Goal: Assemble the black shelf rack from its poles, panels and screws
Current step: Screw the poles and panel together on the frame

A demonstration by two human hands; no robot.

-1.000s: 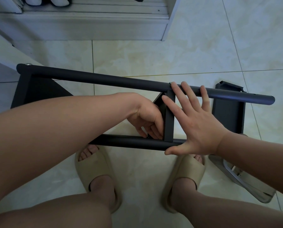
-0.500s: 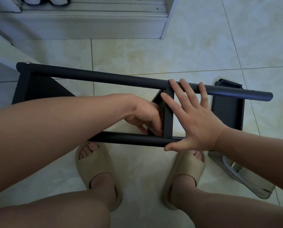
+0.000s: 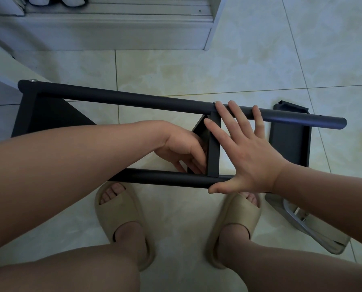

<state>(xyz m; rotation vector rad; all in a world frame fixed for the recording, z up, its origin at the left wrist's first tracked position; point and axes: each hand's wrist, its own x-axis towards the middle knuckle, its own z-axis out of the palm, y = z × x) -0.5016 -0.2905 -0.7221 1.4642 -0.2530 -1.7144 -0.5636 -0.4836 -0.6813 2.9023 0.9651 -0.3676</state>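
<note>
Head view: right hand (image 3: 253, 157) is spread flat with straight fingers, its fingertips on the far black round pole (image 3: 123, 98) and its thumb on the near black round pole (image 3: 165, 179), just right of the upright black metal shelf panel (image 3: 214, 148) that joins them. Left hand (image 3: 182, 150) reaches between the poles, fingers against that panel's left face (whether it grips anything, I cannot tell). A black end panel (image 3: 45, 116) closes the rack at far left. To the right, a loose black panel (image 3: 287, 142) lies on the pale tiled floor (image 3: 197, 68), with a silver metal piece (image 3: 315, 228) nearer. Beige rubber sandals (image 3: 121, 211) stand below the rack.
</note>
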